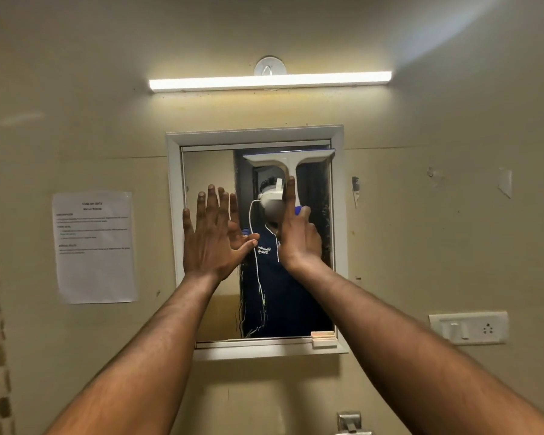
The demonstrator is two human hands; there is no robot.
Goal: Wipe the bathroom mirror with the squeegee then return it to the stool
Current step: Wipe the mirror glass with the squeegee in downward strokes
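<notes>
Two bare forearms rising from the lower corners toward the wall. Left hand (212, 238) open, fingers spread and flat, laid on or just before the glass at the left half of the mirror (208, 315); contact not certain; likely a brace for balance during the stroke. Right hand (299, 233) closed around the handle of the squeegee (288, 161), index finger stretched up along the stem, probably for pressing the blade evenly against the glass. White T-shaped head of the squeegee level across the upper right of the mirror, just below the top of the frame (255, 133), right end near the side frame: a placement suited to the start of a downward pull. Faint vertical streaks low on the glass, hence wiping judged unfinished. Small soap-like block (324, 339) on the ledge at the lower right corner of the mirror. Beside the frame: printed sheet (95, 246) taped at left, switch and socket plate (468, 328) at lower right. Lit tube lamp (270, 80) above. Stool out of view, return step not yet begun.
</notes>
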